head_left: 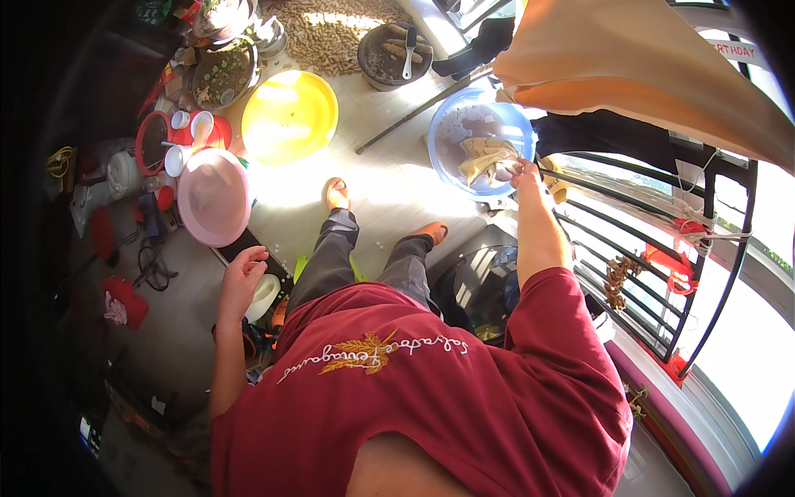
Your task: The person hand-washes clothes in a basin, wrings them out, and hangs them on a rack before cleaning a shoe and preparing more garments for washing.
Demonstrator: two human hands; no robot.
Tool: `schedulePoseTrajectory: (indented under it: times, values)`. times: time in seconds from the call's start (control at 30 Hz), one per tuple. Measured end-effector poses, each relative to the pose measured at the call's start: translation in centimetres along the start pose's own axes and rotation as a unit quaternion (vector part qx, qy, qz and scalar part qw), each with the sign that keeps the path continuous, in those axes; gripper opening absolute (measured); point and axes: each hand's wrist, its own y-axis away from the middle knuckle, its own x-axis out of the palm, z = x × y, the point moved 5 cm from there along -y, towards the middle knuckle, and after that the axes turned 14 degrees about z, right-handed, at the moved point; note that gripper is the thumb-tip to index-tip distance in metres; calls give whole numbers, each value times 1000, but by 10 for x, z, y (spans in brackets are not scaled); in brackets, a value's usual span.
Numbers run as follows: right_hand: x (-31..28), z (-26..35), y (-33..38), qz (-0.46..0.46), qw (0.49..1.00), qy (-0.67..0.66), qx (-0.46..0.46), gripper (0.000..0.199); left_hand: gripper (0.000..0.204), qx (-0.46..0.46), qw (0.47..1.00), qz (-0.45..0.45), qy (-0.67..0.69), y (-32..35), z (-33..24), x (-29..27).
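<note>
My right hand (pixel 525 174) reaches out to the right and grips a wet, pale yellowish cloth (pixel 487 156). The cloth hangs in a light blue basin (pixel 518 123) of soapy water with foam on it. Which part of the cloth is under water, I cannot tell. On the left, my left hand (pixel 246 269) hovers with loosely bent fingers and holds nothing. Nearest to it are a pink basin (pixel 214 199) and a pale round container (pixel 263 296) beside my leg.
A yellow basin (pixel 290 118) stands on the sunlit floor ahead. Beyond it are spread peanuts (pixel 319 37) and a dark pot (pixel 386 58) with a trowel. Black railings (pixel 629 195) run along the right, under a hanging orange cloth (pixel 613 58). A pole (pixel 414 114) lies near the blue basin.
</note>
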Motion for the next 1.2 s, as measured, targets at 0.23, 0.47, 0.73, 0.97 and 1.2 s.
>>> schedulePoseTrajectory:
  times: [0.23, 0.47, 0.73, 0.97, 1.2]
  values:
    - [-16, 15, 39, 48, 991, -111, -63, 33, 30, 0, 999, 10, -39, 8, -8, 9]
    - [-105, -44, 112, 101, 990, -64, -75, 25, 18, 147, 969, 110, -165, -39, -75, 56]
    - [-185, -192, 200, 16, 997, 35, 68, 21, 18, 151, 924, 218, -275, -82, -99, 128]
    - [-198, -183, 227, 4, 1000, 21, -15, 17, 25, 140, 913, 297, -243, -109, -128, 207]
    - [-196, -177, 211, 3, 988, -151, -31, 16, 26, 94, 854, 361, -362, -133, -139, 265]
